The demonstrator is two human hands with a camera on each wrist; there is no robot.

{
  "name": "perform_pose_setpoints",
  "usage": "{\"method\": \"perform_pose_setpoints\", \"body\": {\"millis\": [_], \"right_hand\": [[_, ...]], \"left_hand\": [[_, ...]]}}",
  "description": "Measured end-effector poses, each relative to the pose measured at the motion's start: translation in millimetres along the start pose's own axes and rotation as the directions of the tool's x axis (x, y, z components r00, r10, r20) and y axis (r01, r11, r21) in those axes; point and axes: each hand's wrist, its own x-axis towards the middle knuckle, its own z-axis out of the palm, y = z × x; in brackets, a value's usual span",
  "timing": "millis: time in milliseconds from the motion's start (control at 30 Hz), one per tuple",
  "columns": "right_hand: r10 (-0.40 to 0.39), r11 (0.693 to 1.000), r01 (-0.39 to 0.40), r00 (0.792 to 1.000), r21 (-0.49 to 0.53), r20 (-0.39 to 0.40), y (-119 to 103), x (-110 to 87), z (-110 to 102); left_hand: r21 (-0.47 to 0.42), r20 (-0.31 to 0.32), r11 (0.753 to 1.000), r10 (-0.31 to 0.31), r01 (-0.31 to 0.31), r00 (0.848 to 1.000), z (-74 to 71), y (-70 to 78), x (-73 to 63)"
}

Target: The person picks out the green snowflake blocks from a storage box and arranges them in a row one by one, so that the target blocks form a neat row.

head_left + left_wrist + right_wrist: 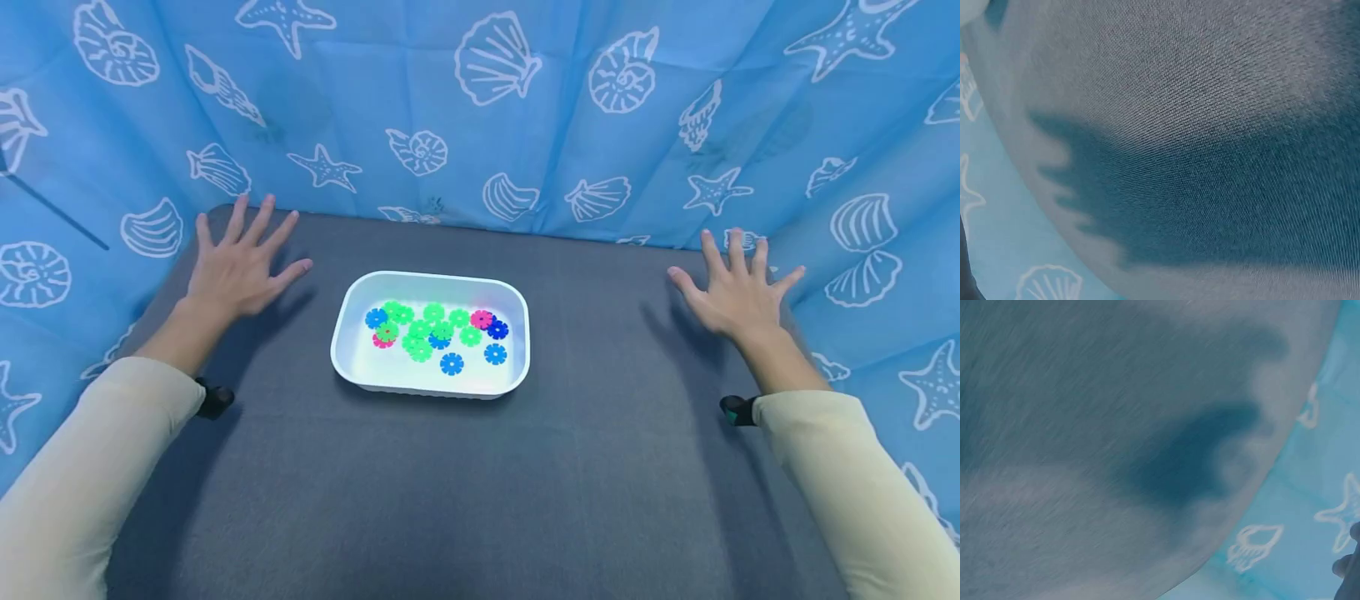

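Note:
A white plastic tub [431, 388] stands on the grey table, left of the middle in the head view. Inside it lie several notched plastic discs, mostly green ones [421, 328], with some blue discs [452, 364] and a few pink discs [482, 319]. To the tub's left, my left hand [234, 279] is held over the table with its fingers spread and nothing in it. Far to the right, my right hand [738, 300] is spread the same way, holding nothing. The left wrist view shows only the table and the hand's shadow.
A grey cloth covers the table [480, 492], whose far edge meets a blue curtain [360, 100] with white shell and starfish prints. The curtain also closes in both sides. Black wrist devices [215, 400] sit at both cuffs.

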Motion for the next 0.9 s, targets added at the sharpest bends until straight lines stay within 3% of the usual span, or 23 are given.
{"method": "perform_pose_setpoints", "body": {"millis": [133, 267, 567, 700, 800, 900], "right_hand": [[-0.046, 0.998, 0.045, 0.999, 0.041, 0.015, -19.6, -0.9, -9.0], [-0.091, 0.994, 0.088, 0.995, 0.063, 0.044, -38.2, -2.1, -16.8], [-0.210, 0.969, 0.197, 0.975, 0.151, 0.077, -79.2, -8.8, -29.0], [-0.287, 0.912, 0.225, 0.947, 0.342, 0.143, -96.7, -13.6, -34.4], [-0.343, 0.833, 0.209, 0.921, 0.512, 0.183, -108.0, -15.6, -39.2], [-0.372, 0.764, 0.166, 0.903, 0.624, 0.215, -119.1, -17.6, -44.5]], "left_hand": [[-0.035, 0.001, 0.991, 0.131, -0.131, 0.991, -4.1, 8.5, -3.8], [-0.044, 0.016, 0.968, 0.250, -0.249, 0.968, -5.8, 16.6, -6.1], [-0.045, 0.080, 0.920, 0.391, -0.388, 0.917, -9.8, 33.7, -9.6], [-0.057, 0.108, 0.885, 0.465, -0.461, 0.879, -11.7, 43.3, -14.9], [-0.065, 0.115, 0.863, 0.505, -0.501, 0.855, -10.7, 49.2, -17.5], [-0.064, 0.124, 0.854, 0.520, -0.517, 0.845, -7.3, 51.2, -18.8]]}}
